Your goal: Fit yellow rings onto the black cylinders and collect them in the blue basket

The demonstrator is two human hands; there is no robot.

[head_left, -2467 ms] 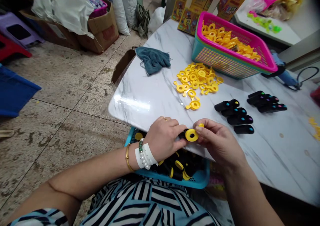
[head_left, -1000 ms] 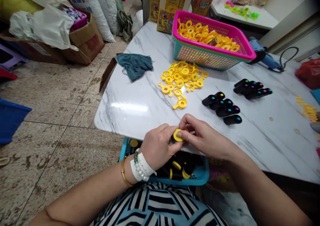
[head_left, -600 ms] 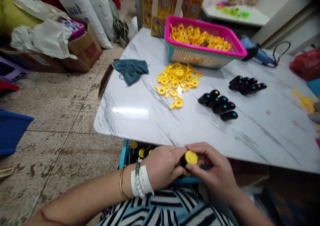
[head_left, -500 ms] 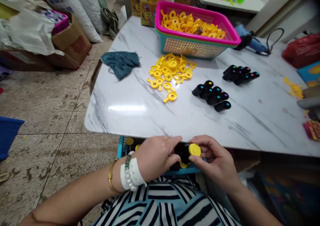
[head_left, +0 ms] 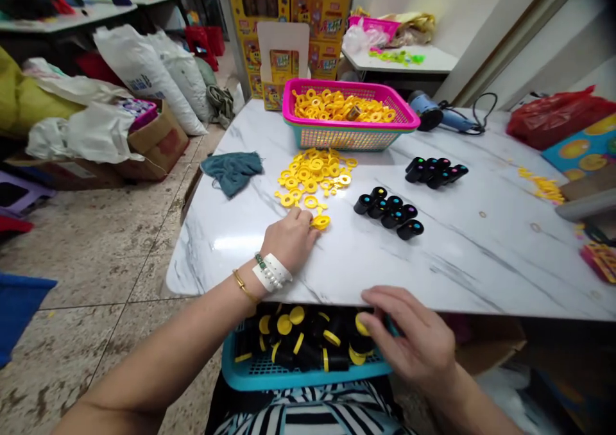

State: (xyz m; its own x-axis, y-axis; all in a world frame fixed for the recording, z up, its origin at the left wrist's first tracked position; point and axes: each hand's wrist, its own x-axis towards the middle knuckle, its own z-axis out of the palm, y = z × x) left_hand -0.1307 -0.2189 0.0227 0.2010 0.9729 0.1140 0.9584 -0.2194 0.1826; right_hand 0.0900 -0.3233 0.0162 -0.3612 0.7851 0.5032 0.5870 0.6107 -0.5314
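Observation:
My left hand (head_left: 290,239) reaches over the white marble table (head_left: 481,262), fingers curled and pinching the nearest yellow ring (head_left: 321,222) at the edge of a loose heap of yellow rings (head_left: 315,170). My right hand (head_left: 414,342) hangs below the table edge over a blue basket (head_left: 289,378) on my lap. Its fingers are stretched out, with the tips touching a black piece with a yellow cap (head_left: 360,326) among several like it. Two rows of black cylinders with coloured tips (head_left: 389,210) (head_left: 436,170) lie on the table beyond.
A pink and teal basket (head_left: 407,119) of yellow rings stands at the back. A blue-grey cloth (head_left: 231,169) lies at the left edge, and a blue corded tool (head_left: 436,115) and red bag (head_left: 553,114) at the right. Boxes and sacks crowd the floor on the left.
Both hands held one capped black piece together at the table edge. They have parted: the left went forward to the ring heap, the right dropped to the blue basket. The view has tilted up.

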